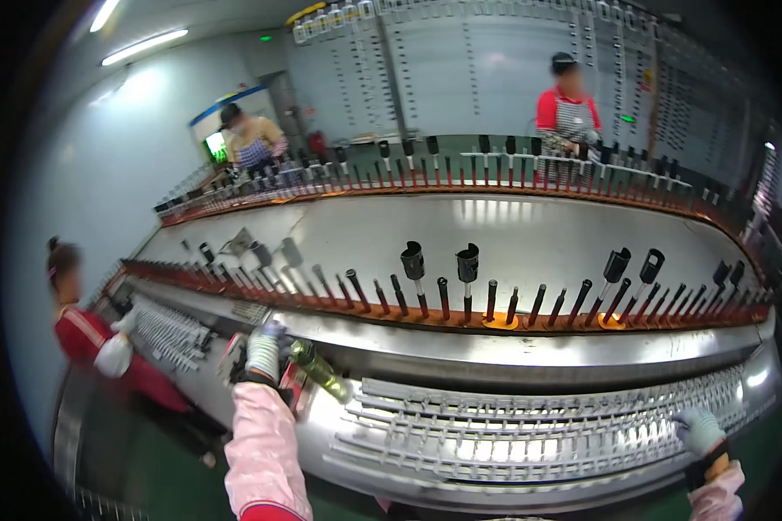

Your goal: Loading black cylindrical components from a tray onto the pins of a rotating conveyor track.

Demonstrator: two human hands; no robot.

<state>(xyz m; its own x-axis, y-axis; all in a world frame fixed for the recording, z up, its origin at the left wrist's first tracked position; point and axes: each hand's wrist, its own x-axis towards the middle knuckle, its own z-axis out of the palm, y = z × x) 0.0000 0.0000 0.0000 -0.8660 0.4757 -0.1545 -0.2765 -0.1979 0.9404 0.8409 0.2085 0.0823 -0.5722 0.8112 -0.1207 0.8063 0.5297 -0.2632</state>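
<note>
Bright ceiling tube lights (143, 45) at upper left throw white glare on the steel table (513, 234), while fisheye distortion bends edges and the rim darkens and blurs.

Screen: small bright green-white glowing screen (215, 145), far left rear, beside the worker in the dark cap. Signs: small yellow-red rectangular wall sign (646, 81), upper right on the grey panel wall; small green lit indicator (627, 118) below it. Package: flat red-and-white package (292, 384), rectangular, near edge of the steel desk (530, 356).
</note>
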